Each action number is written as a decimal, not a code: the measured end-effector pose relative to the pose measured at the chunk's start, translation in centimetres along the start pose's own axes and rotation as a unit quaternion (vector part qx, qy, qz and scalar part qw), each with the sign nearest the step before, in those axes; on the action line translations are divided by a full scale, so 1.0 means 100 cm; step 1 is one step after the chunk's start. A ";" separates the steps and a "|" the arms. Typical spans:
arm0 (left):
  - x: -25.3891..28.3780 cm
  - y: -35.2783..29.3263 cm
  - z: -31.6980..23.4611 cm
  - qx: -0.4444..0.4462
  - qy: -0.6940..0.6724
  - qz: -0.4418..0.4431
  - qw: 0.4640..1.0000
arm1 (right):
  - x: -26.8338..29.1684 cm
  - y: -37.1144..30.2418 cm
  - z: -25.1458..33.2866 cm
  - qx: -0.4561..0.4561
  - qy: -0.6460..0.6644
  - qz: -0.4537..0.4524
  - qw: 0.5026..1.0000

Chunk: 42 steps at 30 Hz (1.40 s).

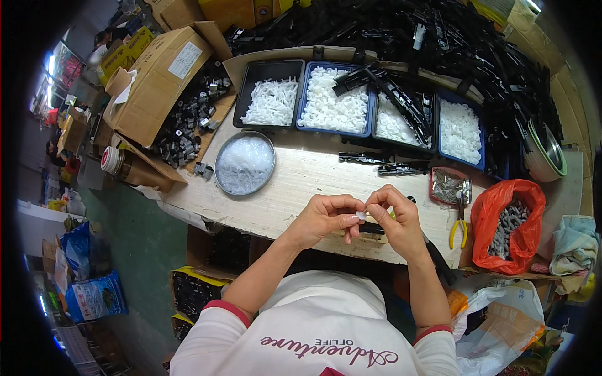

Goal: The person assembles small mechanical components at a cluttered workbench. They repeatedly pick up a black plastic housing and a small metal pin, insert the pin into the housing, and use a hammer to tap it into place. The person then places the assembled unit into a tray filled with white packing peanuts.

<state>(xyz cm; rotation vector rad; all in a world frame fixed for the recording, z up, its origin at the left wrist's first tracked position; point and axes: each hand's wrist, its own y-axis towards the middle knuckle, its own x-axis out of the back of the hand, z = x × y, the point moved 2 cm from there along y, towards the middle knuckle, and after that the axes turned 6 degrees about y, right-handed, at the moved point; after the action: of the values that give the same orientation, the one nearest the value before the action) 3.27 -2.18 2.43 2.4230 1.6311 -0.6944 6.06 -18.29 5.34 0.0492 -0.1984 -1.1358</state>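
Head view: left hand [320, 219] pinches a small white piece [360, 215], long axis unclear; right hand [400, 220] bends its fingers just right of it, grip unclear.

A cluttered workshop is lit by bright lamps as a pale worktop [307, 163] is set beside a green floor [147, 241].

The worktop's straight lines are bent by the wide lens, and wear is shown along its near edge. At left, the smooth floor is left bare in a broad strip, bordered farther out by blue bags [97, 294]. A cardboard box [74, 131] is set amid blurred clutter in the far-left background, where a white lamp [49, 94] is seen. Another lamp [533, 6] is caught at upper right, near tall tan cardboard [574, 94] by which the worktop's far right side is bounded.
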 end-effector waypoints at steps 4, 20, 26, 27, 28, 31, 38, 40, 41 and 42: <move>-0.002 -0.003 -0.002 0.001 0.020 -0.020 1.000 | 0.000 0.000 0.001 0.019 -0.069 -0.003 0.997; 0.005 -0.007 0.014 -0.077 0.176 -0.113 0.975 | -0.016 -0.018 -0.003 0.195 -0.288 -0.063 0.935; 0.016 -0.023 0.015 -0.182 0.576 -0.129 0.787 | -0.016 -0.027 -0.026 0.161 -0.354 0.022 0.921; 0.017 -0.024 0.020 -0.161 0.595 -0.127 0.777 | -0.017 -0.028 -0.030 0.158 -0.366 0.036 0.916; 0.017 -0.024 0.024 -0.155 0.600 -0.128 0.775 | -0.019 -0.028 -0.033 0.154 -0.368 0.040 0.916; 0.013 -0.021 0.029 -0.140 0.612 -0.124 0.768 | -0.023 -0.026 -0.035 0.141 -0.371 0.059 0.916; 0.006 -0.015 0.020 -0.117 0.643 -0.102 0.750 | -0.009 -0.026 -0.028 0.118 -0.332 0.048 0.935; 0.002 -0.011 0.016 -0.099 0.672 -0.091 0.728 | -0.003 -0.027 -0.027 0.114 -0.328 0.043 0.937; -0.002 -0.007 0.013 -0.094 0.691 -0.081 0.712 | 0.004 -0.028 -0.026 0.109 -0.330 0.034 0.937; -0.006 -0.003 0.011 -0.090 0.709 -0.071 0.695 | 0.010 -0.029 -0.025 0.104 -0.333 0.025 0.937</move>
<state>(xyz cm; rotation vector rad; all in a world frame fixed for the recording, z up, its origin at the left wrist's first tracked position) 2.50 -2.93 1.78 2.6214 1.9494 1.7567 4.34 -20.59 2.59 -0.1569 -0.9209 -1.0431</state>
